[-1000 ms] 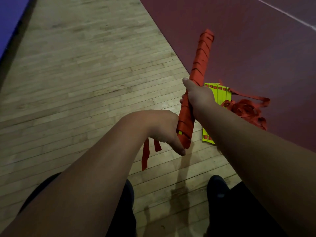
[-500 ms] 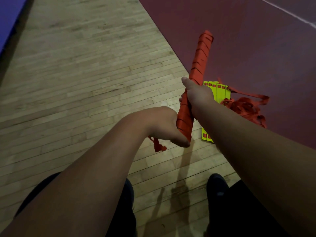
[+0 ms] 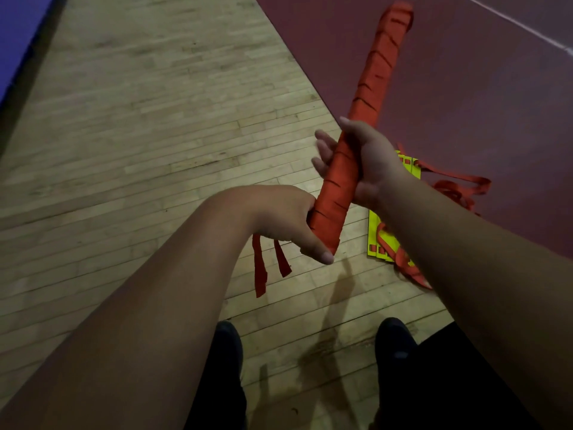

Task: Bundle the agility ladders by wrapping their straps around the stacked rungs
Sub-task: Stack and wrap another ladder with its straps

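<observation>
Bundle (image 3: 369, 116) above floor ladder (image 3: 384, 243).

Gym floor with a loose ladder lying on it

Pale wooden floor (image 3: 139, 135) planks meet a maroon court surface (image 3: 480, 103) crossed by a white line (image 3: 511, 23), with a blue strip (image 3: 18, 26) at the far left edge. A stack of yellow rungs (image 3: 376, 243) lies on the wood at the boundary, and its orange straps (image 3: 459, 187) spill in a tangle onto the maroon. Two black shoes (image 3: 395, 339) stand on the planks nearby.
</observation>
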Demonstrator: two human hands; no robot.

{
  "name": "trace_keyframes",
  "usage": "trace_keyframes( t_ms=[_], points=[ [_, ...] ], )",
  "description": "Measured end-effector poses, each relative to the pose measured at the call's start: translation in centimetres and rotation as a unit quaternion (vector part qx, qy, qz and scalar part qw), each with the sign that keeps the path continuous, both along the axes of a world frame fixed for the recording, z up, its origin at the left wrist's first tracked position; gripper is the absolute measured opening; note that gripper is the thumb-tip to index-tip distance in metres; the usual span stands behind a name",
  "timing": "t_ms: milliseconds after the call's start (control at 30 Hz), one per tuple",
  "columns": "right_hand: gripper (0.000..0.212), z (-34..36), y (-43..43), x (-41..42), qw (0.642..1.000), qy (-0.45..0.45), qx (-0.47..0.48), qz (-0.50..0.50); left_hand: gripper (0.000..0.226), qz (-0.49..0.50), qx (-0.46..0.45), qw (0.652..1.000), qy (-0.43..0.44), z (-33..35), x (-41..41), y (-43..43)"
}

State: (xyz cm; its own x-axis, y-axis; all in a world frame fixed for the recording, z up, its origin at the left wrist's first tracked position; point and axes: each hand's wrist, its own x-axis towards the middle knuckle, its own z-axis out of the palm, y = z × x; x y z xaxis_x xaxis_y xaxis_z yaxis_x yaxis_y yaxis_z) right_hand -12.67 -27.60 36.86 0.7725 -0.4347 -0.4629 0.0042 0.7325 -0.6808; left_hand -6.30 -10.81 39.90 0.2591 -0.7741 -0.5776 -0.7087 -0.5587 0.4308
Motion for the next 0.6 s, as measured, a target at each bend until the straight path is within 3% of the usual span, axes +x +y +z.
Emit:
trace_keyframes(
  t_ms=[233,400,500,600],
  points=[
    [0.021,-1.3,1.3,1.3,0.986,0.065,-0.141,-0.066,0.056,-0.011,0.043,0.996,-0.078,-1.3,-0.4,-0.6],
    [0.019,-2.3,1.9,1.9,0.961,0.081,-0.228,-0.132,0.073,0.079,0.031,0.990,-0.115,-2.3,-1.5,-1.9],
    [0.019,-2.7,2.1,2.2,0.960,0.093,-0.227,-0.139,0.068,0.077,0.046,0.975,-0.205,-3.5,-2.6,-2.5],
    [0.024,-2.5,1.8,2.0,0.974,0.089,-0.169,-0.120,0.053,0.057,0.037,0.988,-0.142,-3.4,-2.1,-2.5]
  ],
)
